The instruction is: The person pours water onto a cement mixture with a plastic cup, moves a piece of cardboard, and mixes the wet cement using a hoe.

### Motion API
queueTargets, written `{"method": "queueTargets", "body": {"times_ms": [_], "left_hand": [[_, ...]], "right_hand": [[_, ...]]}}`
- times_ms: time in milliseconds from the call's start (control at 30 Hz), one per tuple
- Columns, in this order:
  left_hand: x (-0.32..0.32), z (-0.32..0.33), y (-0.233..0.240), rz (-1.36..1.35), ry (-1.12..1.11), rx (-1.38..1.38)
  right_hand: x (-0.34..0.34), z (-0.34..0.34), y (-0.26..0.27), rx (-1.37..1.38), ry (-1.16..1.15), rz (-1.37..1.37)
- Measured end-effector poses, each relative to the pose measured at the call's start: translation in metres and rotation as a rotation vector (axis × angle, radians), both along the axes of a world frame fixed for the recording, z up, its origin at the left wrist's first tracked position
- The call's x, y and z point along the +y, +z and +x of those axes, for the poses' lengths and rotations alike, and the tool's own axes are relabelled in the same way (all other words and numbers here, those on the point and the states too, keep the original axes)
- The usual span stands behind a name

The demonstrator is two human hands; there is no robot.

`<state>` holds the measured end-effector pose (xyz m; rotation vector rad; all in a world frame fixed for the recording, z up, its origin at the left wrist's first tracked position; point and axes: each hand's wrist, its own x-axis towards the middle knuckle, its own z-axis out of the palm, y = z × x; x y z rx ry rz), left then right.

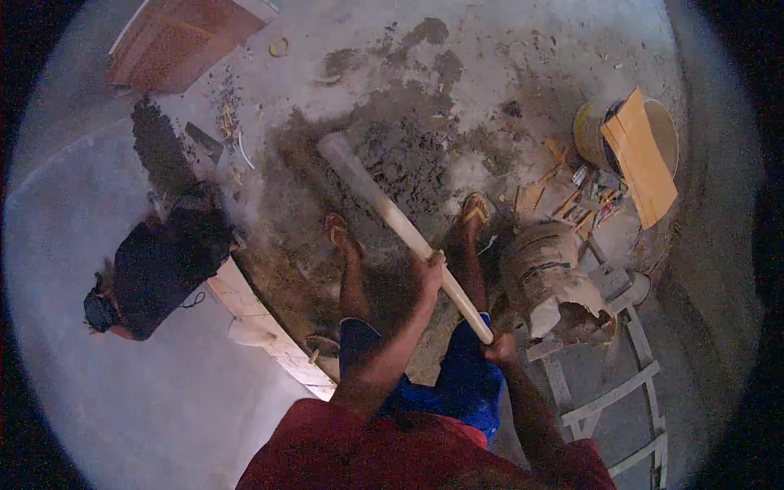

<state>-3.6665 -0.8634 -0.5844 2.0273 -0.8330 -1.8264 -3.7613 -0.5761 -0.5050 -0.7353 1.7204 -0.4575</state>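
A long-handled tool with a pale wooden shaft (419, 239) runs slantwise before me, its far end motion-blurred so the head's form cannot be made out. My left hand (431, 274) is wrapped around the shaft partway along. At its near end, by my right knee, my right hand (502, 350) grips the butt. Beyond my sandalled feet, a patch of wet grey mortar or concrete mix (413, 162) spreads over the floor. The blurred end of the tool overlaps the left side of this patch in view.
A person in dark clothing (168, 263) bends close on the left, beside a low pale ledge (263, 331). To the right lie a torn paper sack (557, 282), a wooden ladder (612, 410), scraps (582, 202) and a bucket (666, 125) with a board (640, 162) across it.
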Motion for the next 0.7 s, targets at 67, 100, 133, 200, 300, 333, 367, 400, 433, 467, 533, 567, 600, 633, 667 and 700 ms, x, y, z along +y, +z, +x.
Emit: {"method": "queueTargets", "body": {"times_ms": [67,100,133,200,300,333,367,400,433,467,533,567,600,633,667,700], "left_hand": [[-0.005,0.006,0.023,-0.034,0.019,-0.042],[-0.01,0.005,0.032,-0.075,0.045,-0.063],[-0.019,0.006,0.032,-0.078,0.043,-0.062],[-0.035,0.0,0.018,0.065,0.068,0.074],[-0.074,0.07,-0.046,0.371,-0.076,0.05],[-0.066,0.067,-0.053,0.378,-0.088,0.063],[-0.052,0.067,-0.054,0.151,-0.071,0.052],[-0.046,0.064,-0.051,-0.083,-0.047,0.04],[-0.032,0.031,-0.04,-0.043,-0.056,0.084],[-0.014,-0.012,-0.004,0.099,-0.114,0.031],[-0.026,0.0,0.022,-0.414,-0.45,-0.311],[-0.03,-0.016,0.033,-0.409,-0.452,-0.311],[-0.044,-0.048,0.05,-0.221,-0.399,-0.113],[-0.06,-0.072,0.057,-0.04,-0.342,0.073],[-0.078,-0.071,0.033,-0.186,-0.329,0.085],[-0.097,-0.067,0.004,-0.33,-0.317,0.095]], "right_hand": [[-0.026,0.009,0.025,0.046,0.1,0.178],[-0.05,0.009,0.043,0.113,0.208,0.35],[-0.068,0.011,0.051,0.114,0.206,0.346],[-0.086,0.013,0.063,0.071,0.161,0.32],[-0.105,0.055,0.045,-0.061,0.036,0.236],[-0.094,0.065,0.035,-0.111,-0.052,0.255],[-0.078,0.078,0.029,-0.168,-0.17,0.286],[-0.063,0.093,0.024,-0.237,-0.318,0.316],[-0.033,0.099,0.022,-0.261,-0.472,0.373],[0.0,0.098,0.026,-0.242,-0.599,0.426],[-0.043,0.106,0.054,-0.26,-0.587,0.292],[-0.062,0.089,0.071,-0.221,-0.587,0.186],[-0.076,0.066,0.081,-0.206,-0.598,0.192],[-0.098,0.044,0.091,-0.005,-0.479,0.172],[-0.137,0.027,0.102,0.153,-0.345,0.114],[-0.19,0.01,0.119,-0.04,-0.557,0.349]]}}
